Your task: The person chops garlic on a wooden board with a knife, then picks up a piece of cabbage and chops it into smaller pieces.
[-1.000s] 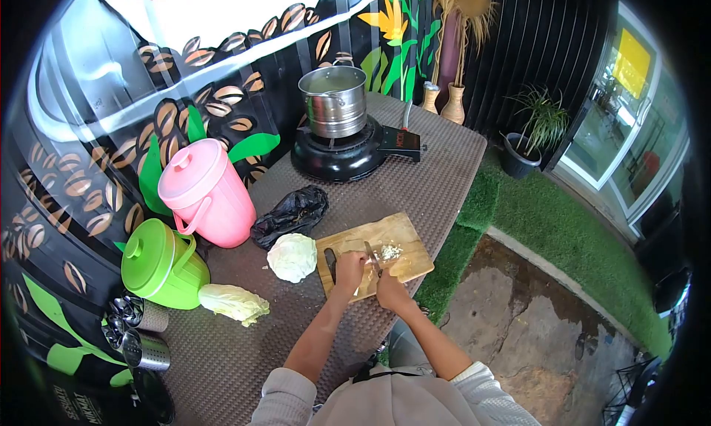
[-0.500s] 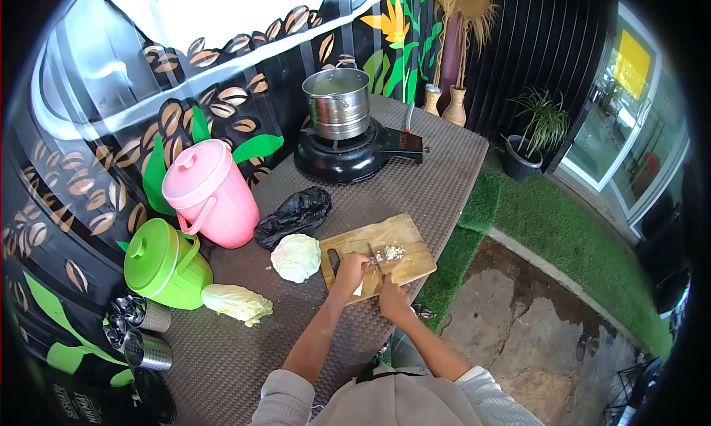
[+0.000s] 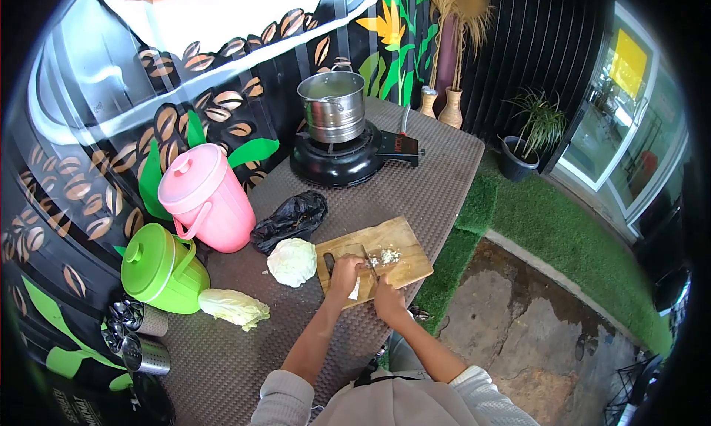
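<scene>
A wooden cutting board (image 3: 404,241) lies near the table's front edge. My left hand (image 3: 345,273) presses a pale piece of cabbage down on the board. My right hand (image 3: 387,301) grips a knife (image 3: 368,262) whose blade stands just right of the left fingers. A small heap of chopped cabbage (image 3: 386,257) lies on the board beyond the blade. A cabbage half (image 3: 292,261) rests on the table left of the board, and a cabbage leaf chunk (image 3: 235,307) lies further left.
A pink lidded jug (image 3: 205,197) and a green lidded jug (image 3: 159,267) stand at the left. A black bag (image 3: 290,217) lies behind the cabbage. A steel pot (image 3: 332,105) sits on a black stove (image 3: 343,158). Steel cups (image 3: 141,335) stand front left. Grass and paving lie right of the table.
The knife has shifted slightly left along the board toward my left hand, which has drawn back a little on the cabbage piece. The view has shifted slightly.
</scene>
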### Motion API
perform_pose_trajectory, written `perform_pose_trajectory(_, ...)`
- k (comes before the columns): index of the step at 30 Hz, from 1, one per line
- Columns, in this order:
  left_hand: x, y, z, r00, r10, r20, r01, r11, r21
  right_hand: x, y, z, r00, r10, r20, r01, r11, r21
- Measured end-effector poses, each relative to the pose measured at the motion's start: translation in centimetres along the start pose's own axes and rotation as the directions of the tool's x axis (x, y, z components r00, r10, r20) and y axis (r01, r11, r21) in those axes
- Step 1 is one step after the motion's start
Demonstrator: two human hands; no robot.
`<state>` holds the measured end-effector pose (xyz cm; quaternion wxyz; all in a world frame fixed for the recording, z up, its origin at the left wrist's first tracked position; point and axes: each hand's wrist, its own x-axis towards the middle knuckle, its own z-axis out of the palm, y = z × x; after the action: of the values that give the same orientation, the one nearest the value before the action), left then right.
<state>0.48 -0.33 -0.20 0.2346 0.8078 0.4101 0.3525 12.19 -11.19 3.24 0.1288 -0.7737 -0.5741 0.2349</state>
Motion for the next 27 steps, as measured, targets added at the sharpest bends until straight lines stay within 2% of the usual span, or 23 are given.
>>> perform_pose_trajectory(1,-0.2,0.0,-0.1,0.998,0.059,0.010,-0.058,0.998,-0.008,0.3,0.0,-0.3,0.999,-0.012,0.033,0.012,1.000,-0.009)
perform_pose_trajectory(2,-0.5,0.1,0.0,0.998,0.056,0.016,-0.056,0.998,-0.007,0.6,0.2,-0.6,0.999,-0.008,0.037,0.008,1.000,-0.005)
perform_pose_trajectory(4,-0.4,0.2,0.5,0.998,0.017,-0.066,-0.020,0.999,-0.045,1.6,0.6,-1.6,0.994,-0.081,0.074,0.084,0.995,-0.044)
perform_pose_trajectory(8,-0.4,1.2,-0.1,0.998,-0.003,-0.064,0.000,0.999,-0.044,0.5,0.3,-1.6,0.991,-0.090,0.101,0.095,0.995,-0.041)
perform_pose_trajectory(10,-0.4,1.0,0.0,0.995,0.039,-0.088,-0.039,0.999,-0.001,-0.7,-0.4,-0.5,0.999,0.031,0.030,-0.031,1.000,-0.002)
perform_pose_trajectory(11,-0.4,0.9,0.1,0.995,0.038,-0.088,-0.038,0.999,-0.001,-0.5,-0.4,-0.4,0.999,0.031,0.031,-0.031,1.000,-0.003)
perform_pose_trajectory(14,-0.6,1.0,-0.1,0.999,-0.011,-0.044,0.012,1.000,0.007,0.7,-0.1,-0.2,0.999,0.018,0.039,-0.018,1.000,0.009)
perform_pose_trajectory(16,-0.4,0.8,0.2,0.998,0.043,-0.038,-0.043,0.999,-0.004,1.8,0.5,-1.3,0.993,-0.105,0.061,0.106,0.994,-0.013)
perform_pose_trajectory(20,-0.5,1.2,-0.2,0.999,0.041,0.028,-0.043,0.998,0.040,1.9,0.4,-1.2,0.994,-0.074,0.084,0.075,0.997,-0.001)
perform_pose_trajectory(23,-0.5,0.8,-0.1,0.997,0.080,0.013,-0.080,0.996,0.032,0.5,-0.1,0.9,0.999,-0.031,0.024,0.033,0.995,-0.092)
perform_pose_trajectory(26,-0.3,-0.2,0.5,0.998,0.024,-0.053,-0.023,0.999,0.026,0.5,-0.4,1.0,1.000,0.008,0.016,-0.007,0.996,-0.087)
perform_pose_trajectory(27,-0.2,0.0,0.5,0.996,-0.079,-0.035,0.078,0.996,-0.045,0.8,-0.1,0.6,0.999,-0.033,0.032,0.036,0.997,-0.072)
